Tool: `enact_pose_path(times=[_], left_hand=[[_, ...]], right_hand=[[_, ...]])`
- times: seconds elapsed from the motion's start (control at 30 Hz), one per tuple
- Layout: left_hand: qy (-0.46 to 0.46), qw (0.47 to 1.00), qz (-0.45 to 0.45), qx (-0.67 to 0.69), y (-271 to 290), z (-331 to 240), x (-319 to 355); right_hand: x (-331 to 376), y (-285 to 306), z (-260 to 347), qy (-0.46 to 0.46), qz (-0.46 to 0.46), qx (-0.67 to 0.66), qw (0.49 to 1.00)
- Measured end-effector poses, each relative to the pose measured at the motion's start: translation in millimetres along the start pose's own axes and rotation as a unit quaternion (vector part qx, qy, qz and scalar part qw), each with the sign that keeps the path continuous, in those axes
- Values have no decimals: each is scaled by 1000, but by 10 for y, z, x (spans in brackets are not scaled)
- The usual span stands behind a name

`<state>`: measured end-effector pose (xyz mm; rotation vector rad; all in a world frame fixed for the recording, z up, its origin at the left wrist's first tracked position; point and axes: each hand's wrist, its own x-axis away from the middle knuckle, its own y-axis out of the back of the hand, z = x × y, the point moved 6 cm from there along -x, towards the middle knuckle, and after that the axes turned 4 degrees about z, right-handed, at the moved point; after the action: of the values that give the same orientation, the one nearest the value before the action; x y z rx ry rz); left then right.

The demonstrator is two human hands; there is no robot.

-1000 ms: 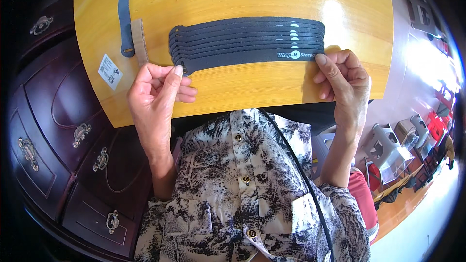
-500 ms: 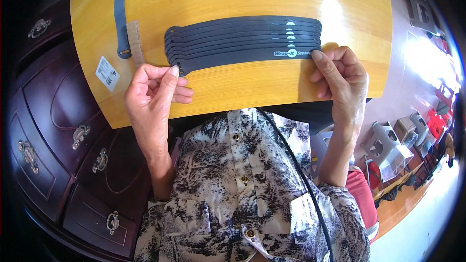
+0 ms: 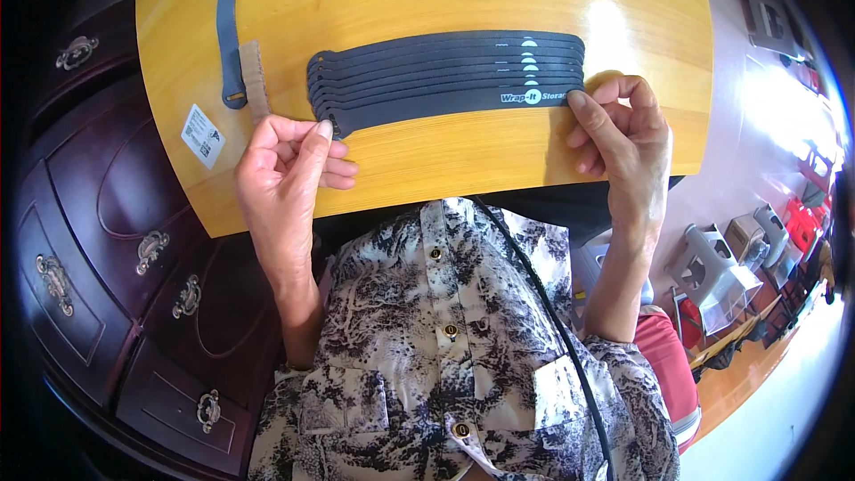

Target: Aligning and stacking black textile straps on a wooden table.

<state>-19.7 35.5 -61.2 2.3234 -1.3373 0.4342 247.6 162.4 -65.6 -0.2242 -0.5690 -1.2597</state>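
Observation:
Several dark grey straps lie overlapped like a fan on the wooden table, each a little nearer to me than the one behind. The nearest strap [image 3: 427, 109] has white lettering toward its right end. My left hand [image 3: 289, 156] pinches this strap's left end, by its small slot, between thumb and index finger. At the right end, my right hand [image 3: 623, 129] holds the same strap between thumb and curled fingers. Left of the stack lies a single grey strap [image 3: 228, 31] with a slotted end, and beside it a short brown strip [image 3: 255, 80].
The yellow wooden table [image 3: 427, 165] ends just in front of my body. A white label [image 3: 203, 136] sits near its left edge. Dark wooden drawers [image 3: 98, 187] stand at the left. Grey plastic stools [image 3: 704, 258] and a red item [image 3: 663, 365] are at the right.
The view has shifted slightly. Both hands keep their pinch on the nearest strap, and the stack lies as before.

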Motion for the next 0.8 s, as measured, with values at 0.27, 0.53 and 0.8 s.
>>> enact_pose_path(times=[0.27,0.53,0.8], left_hand=[[32,999,34,-4,20,-18,-56],[1,998,50,46,6,69,-63],[-294,933,-133,-157,99,-28,336]], right_hand=[[-284,104,120,-14,114,131,985],[-349,125,91,3,131,175,976],[-13,-50,21,42,109,37,992]])
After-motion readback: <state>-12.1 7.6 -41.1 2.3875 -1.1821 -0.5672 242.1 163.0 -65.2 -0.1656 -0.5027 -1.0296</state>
